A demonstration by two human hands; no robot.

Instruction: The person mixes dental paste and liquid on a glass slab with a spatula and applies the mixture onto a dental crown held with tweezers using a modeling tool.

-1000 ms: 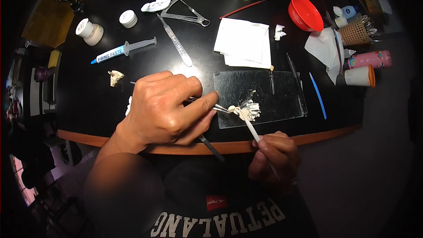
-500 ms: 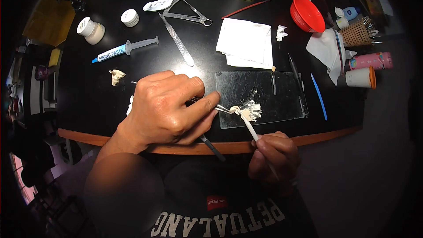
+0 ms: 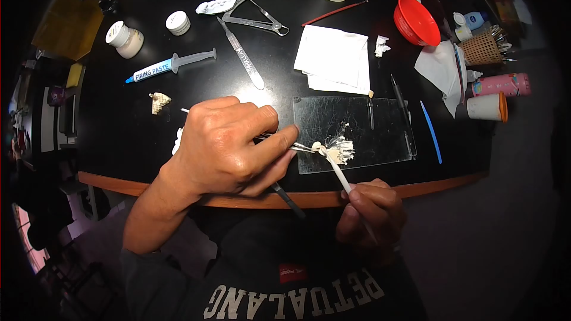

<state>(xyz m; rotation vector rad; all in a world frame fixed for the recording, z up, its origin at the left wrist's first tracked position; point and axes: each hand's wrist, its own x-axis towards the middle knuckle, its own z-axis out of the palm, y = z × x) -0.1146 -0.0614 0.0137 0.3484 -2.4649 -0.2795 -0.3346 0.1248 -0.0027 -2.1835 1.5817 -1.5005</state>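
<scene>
My left hand (image 3: pixel 223 148) is closed round metal tweezers (image 3: pixel 304 147), whose tips hold a small cream-coloured piece (image 3: pixel 316 145), perhaps a dental crown. My right hand (image 3: pixel 375 208) pinches a slim white-handled tool (image 3: pixel 338 173); its end meets the piece, and its exact tip is too small to make out. Both tips are over a scratched glass slab (image 3: pixel 386 122), beside a smear of whitish paste (image 3: pixel 344 151). A dark handle (image 3: pixel 289 201) sticks out below my left hand across the table edge; its other end is hidden.
A firing paste syringe (image 3: pixel 157 69), scalpel-like knife (image 3: pixel 244 56), metal caliper (image 3: pixel 256 21) and toothed model piece (image 3: pixel 159 103) lie left. Folded white tissue (image 3: pixel 333 59) is behind the slab. Rightward are a red bowl (image 3: pixel 416 21), blue stick (image 3: pixel 431 131) and white cup (image 3: pixel 485 107).
The tweezers and cream piece have shifted very slightly, with the white-handled tool still against the piece. The whole view has moved a little; both hands keep their grips.
</scene>
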